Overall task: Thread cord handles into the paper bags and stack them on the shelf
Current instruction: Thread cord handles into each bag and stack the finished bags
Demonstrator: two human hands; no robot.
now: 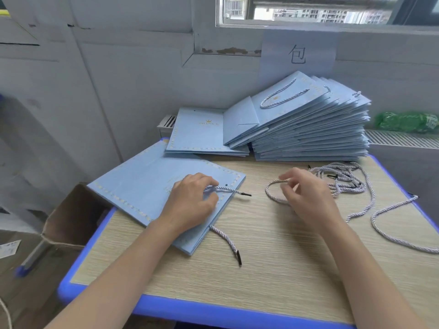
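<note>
A flat light-blue paper bag [142, 186] lies on the left of the table, its corner hanging over the edge. My left hand [192, 200] rests on it and pinches a twisted cord [231, 191] close to a punched hole; the cord's black tip points right. The cord's other end [228, 242] trails out from under the bag at its near edge. My right hand [306, 193] hovers over the table and pinches a second cord [270, 193], which loops to its left.
A tall slanted stack of blue bags [308, 129], the top one with a handle, stands at the back. A thinner pile [202, 131] sits to its left. Loose cords [344, 179] lie at right. An open cardboard box [73, 217] sits left of the blue-edged table [273, 269].
</note>
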